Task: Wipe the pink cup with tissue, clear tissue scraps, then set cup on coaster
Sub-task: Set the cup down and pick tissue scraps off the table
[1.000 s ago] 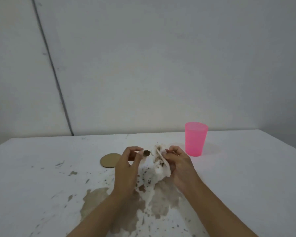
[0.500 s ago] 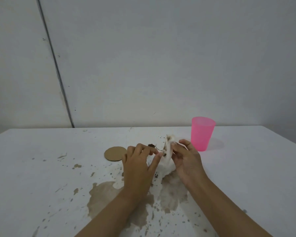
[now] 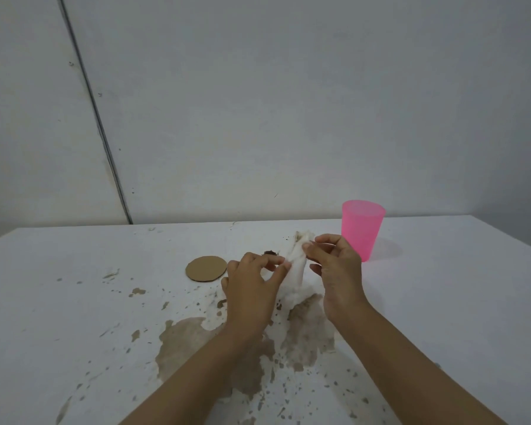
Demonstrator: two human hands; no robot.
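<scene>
- Head view: the left hand [image 3: 252, 289] has thumb and forefinger closed in a pinch on the near edge of a white tissue [image 3: 295, 271]; the other fingers are curled
- The right hand [image 3: 337, 277] pinches the brown-soiled top of the same tissue, so the wad hangs drawn between the two hands, its lower end reaching down towards the table [image 3: 74, 271]
- The pink cup [image 3: 362, 228] stands upright on the table just behind the right hand, untouched and not on the coaster [image 3: 206, 268], which lies flat beyond the left hand, well apart from the cup
- A small dark scrap [image 3: 269, 252] shows just past the left fingertips; whether it is held or lies on the table cannot be told
- Brown stains [image 3: 190, 338] and whitish shreds lie spread under and around both wrists
- Judged from this, the scraps are being gathered and the cup is not yet placed
- Risk: the tissue looks damp and thin, so pulling the two pinches apart could tear it and shed more shreds
- Risk: the right knuckles are close to the light cup, and a backward flick could tip it
- Risk: dragging the soiled wad leftward could smear the coaster, which sits near the splatter
</scene>
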